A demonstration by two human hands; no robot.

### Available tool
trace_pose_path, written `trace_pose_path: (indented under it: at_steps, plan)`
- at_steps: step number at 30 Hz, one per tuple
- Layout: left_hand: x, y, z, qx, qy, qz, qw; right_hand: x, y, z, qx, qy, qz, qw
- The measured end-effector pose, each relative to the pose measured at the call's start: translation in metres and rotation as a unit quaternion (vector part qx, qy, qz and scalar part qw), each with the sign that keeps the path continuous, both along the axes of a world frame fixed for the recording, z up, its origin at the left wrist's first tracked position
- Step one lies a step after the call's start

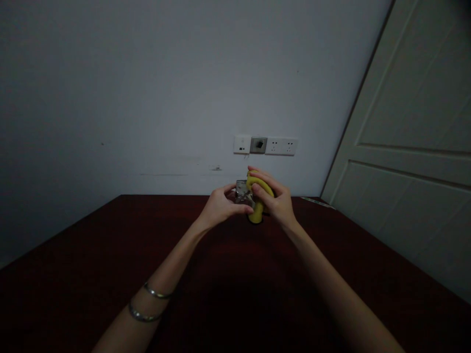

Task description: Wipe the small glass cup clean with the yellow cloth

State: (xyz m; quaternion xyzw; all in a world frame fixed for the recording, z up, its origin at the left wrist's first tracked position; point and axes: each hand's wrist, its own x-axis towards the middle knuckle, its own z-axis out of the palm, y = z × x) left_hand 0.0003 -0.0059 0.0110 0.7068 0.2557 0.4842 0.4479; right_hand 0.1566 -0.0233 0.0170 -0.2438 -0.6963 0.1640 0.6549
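Near the far side of the table, my two hands are close together in front of me. Between the thumb and fingers of my left hand (pixel 222 203) is a small, greyish, glassy block (pixel 241 190) with a patterned surface. My right hand (pixel 275 196) grips a bunched yellow cloth (pixel 256 210) with a dark edge, its folds curling over my fingers and hanging below. The cloth meets the right side of the glassy block, partly hiding it. Both fingers and cloth cover some of the block, so its full shape cannot be made out.
Below my arms spreads a dark red table (pixel 154 245). Its far edge runs along a pale wall (pixel 165 98) with a row of sockets (pixel 281 146). A white panelled door (pixel 415 147) stands at the right. A thin strip (pixel 316 201) lies at the table's far right corner.
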Motion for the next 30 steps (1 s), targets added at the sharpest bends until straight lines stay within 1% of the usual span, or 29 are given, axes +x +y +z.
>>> trace_pose_path:
  at_steps: [2, 5, 7, 10, 12, 14, 16, 17, 19, 21, 23, 24, 26, 30]
  plan:
    - [0.0, 0.002, -0.002, -0.019, -0.016, 0.007, 1.0, -0.002, -0.001, -0.001, 0.003, 0.003, 0.001, 1.0]
    - [0.001, 0.005, -0.004, -0.039, -0.047, 0.009, 0.998, -0.001, -0.005, 0.001, 0.018, -0.057, 0.027, 0.998]
    - [0.0, 0.006, -0.004, -0.026, -0.053, 0.007, 0.998, 0.001, -0.008, 0.003, 0.024, -0.088, 0.037, 0.995]
    - [-0.001, 0.005, -0.003, 0.014, -0.022, 0.01, 1.0, 0.002, -0.005, 0.004, 0.015, -0.069, 0.027, 0.997]
    - [-0.002, 0.003, -0.001, 0.047, 0.031, 0.049, 0.997, 0.001, 0.0, 0.003, -0.01, -0.033, 0.011, 0.999]
    - [-0.002, 0.001, -0.001, 0.08, 0.087, 0.1, 0.988, 0.001, 0.004, 0.001, -0.035, -0.004, -0.002, 0.999]
    - [-0.002, 0.0, -0.002, 0.108, 0.12, 0.133, 0.978, 0.001, 0.006, 0.0, -0.039, -0.007, 0.001, 0.999]
    - [-0.003, 0.001, -0.002, 0.118, 0.128, 0.139, 0.975, 0.002, 0.005, 0.0, -0.03, -0.027, 0.008, 0.999]
    - [-0.003, 0.002, -0.004, 0.134, 0.141, 0.149, 0.969, 0.003, 0.0, 0.001, -0.004, -0.103, 0.026, 0.994]
    - [-0.005, 0.004, -0.006, 0.143, 0.157, 0.159, 0.964, 0.004, -0.006, 0.003, 0.018, -0.186, 0.04, 0.981]
    - [-0.005, 0.005, -0.006, 0.146, 0.166, 0.161, 0.962, 0.003, -0.009, 0.005, 0.031, -0.231, 0.041, 0.972]
    - [-0.006, 0.005, -0.007, 0.147, 0.167, 0.159, 0.962, 0.002, -0.01, 0.005, 0.036, -0.232, 0.033, 0.972]
    - [-0.005, 0.005, -0.007, 0.146, 0.167, 0.158, 0.962, -0.002, -0.009, 0.004, 0.04, -0.203, 0.001, 0.978]
    - [-0.004, 0.004, -0.007, 0.161, 0.181, 0.185, 0.952, -0.01, -0.004, 0.0, 0.031, -0.121, -0.074, 0.989]
